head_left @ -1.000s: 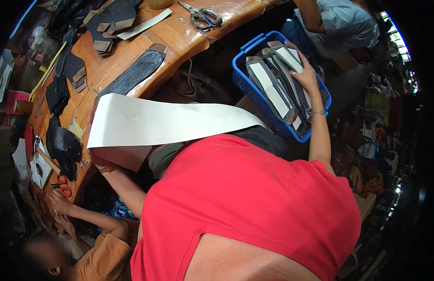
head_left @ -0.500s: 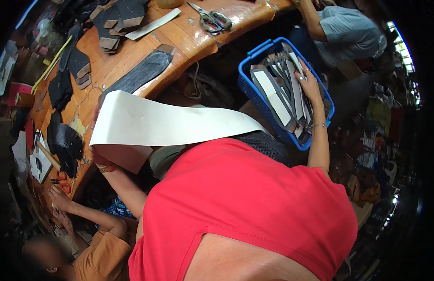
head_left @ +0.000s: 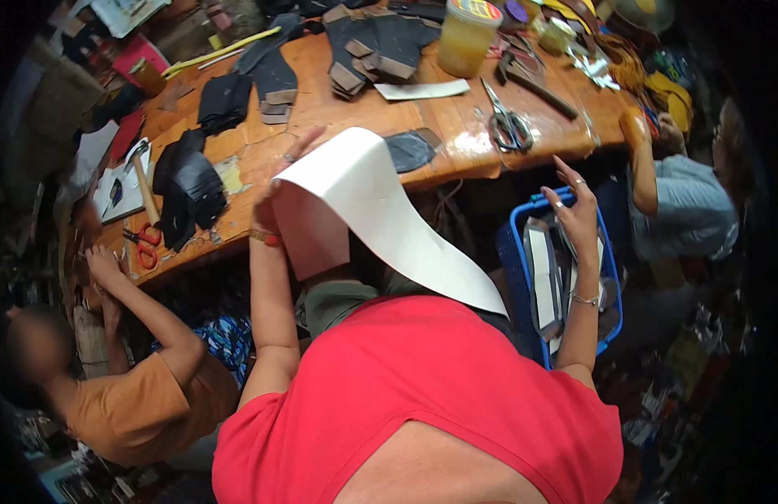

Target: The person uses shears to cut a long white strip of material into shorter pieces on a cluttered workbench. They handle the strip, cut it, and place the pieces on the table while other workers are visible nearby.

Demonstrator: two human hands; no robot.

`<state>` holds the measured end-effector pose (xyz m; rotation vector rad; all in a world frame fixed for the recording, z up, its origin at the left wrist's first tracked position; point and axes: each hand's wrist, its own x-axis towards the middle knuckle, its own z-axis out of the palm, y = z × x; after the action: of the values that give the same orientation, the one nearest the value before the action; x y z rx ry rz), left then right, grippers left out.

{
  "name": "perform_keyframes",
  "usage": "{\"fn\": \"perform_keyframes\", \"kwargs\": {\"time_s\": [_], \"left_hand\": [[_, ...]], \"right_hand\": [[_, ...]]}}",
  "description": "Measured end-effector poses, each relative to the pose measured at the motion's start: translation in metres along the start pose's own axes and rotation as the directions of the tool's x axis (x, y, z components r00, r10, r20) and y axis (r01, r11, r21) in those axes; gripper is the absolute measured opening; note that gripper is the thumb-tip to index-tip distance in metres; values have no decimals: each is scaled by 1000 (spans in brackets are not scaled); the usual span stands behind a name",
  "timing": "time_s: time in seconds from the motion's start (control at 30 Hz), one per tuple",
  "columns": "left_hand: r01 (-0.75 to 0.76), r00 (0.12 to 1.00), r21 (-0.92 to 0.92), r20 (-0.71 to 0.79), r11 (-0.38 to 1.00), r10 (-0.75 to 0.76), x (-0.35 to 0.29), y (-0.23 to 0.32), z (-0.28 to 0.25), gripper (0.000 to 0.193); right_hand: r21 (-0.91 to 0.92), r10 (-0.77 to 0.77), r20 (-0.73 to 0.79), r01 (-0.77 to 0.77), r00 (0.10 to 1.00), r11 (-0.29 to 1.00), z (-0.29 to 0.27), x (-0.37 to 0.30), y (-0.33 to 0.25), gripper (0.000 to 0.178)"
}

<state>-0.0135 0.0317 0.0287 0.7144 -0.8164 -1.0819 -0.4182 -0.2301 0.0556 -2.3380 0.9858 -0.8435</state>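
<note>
A long, flexible white sheet (head_left: 427, 248) curves over my lap and bends over at its raised end. My left hand (head_left: 274, 202) grips that raised end near the table edge, partly hidden behind the sheet. On the right, my right hand (head_left: 579, 206) hovers over the far part of a blue plastic basket (head_left: 513, 260), fingers apart and nothing in them. White and dark strips (head_left: 540, 277) stand packed in the basket, partly covered by my forearm. Just beyond the sheet, a dark cut piece (head_left: 412, 149) lies at the table's edge.
On the wooden table (head_left: 322, 105) lie scissors (head_left: 508, 126), a hammer (head_left: 536, 88), stacks of dark cut pieces (head_left: 275, 84) and red-handled pliers (head_left: 144, 244). A tub of yellowish stuff (head_left: 469, 38) stands at the back. Co-workers sit at left (head_left: 137, 403) and right (head_left: 683, 202).
My right hand has come off the strips in the basket and moved up toward its far rim, fingers spreading. The view has swung, showing more table. My left hand still holds the white sheet.
</note>
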Motion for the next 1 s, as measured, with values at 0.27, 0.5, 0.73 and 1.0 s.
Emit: {"fn": "perform_keyframes", "kwargs": {"time_s": [0.27, 0.5, 0.73, 1.0], "left_hand": [[42, 999, 116, -23, 992, -39, 0, -5, -12, 108], [52, 998, 119, -34, 991, -49, 1, 1, -8, 116], [83, 997, 82, -9, 993, -82, -1, 1, -8, 110], [71, 997, 74, 14, 995, -72, -2, 5, -4, 108]], "right_hand": [[6, -516, 39, 516, 856, 856, 118, 150, -106, 55], [-308, -525, 291, 598, 800, 740, 233, 220, -159, 106], [-506, -440, 245, 501, 864, 702, 295, 232, -168, 88], [-114, -393, 138, 408, 909, 906, 274, 273, -153, 55]]}}
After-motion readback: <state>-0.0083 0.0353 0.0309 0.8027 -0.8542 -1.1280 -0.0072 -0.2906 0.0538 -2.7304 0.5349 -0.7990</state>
